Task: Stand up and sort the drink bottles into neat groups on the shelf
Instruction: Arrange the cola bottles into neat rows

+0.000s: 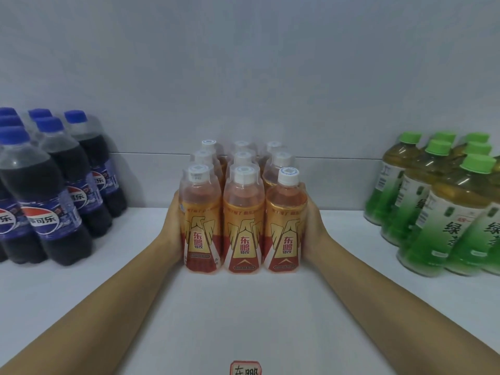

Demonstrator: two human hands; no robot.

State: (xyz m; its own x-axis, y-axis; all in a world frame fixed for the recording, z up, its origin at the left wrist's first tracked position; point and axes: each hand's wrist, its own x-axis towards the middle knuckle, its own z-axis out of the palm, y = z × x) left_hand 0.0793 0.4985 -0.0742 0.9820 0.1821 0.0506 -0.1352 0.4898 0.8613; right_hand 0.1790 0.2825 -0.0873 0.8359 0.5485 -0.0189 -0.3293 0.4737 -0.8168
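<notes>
A tight block of several orange energy-drink bottles [243,212] with white caps and red-gold labels stands upright in the middle of the white shelf [243,307]. My left hand [173,228] presses flat against the block's left side, at the front-left bottle. My right hand [313,231] presses against its right side, at the front-right bottle. The fingers of both hands are hidden behind the bottles. Dark cola bottles [46,190] with blue caps stand grouped at the left. Green tea bottles [443,207] with green caps stand grouped at the right.
The grey back wall [243,77] rises right behind the bottle groups. A red-edged label tag [245,368] sits at the shelf's front edge, below the orange group. Bare shelf lies between the three groups and in front of them.
</notes>
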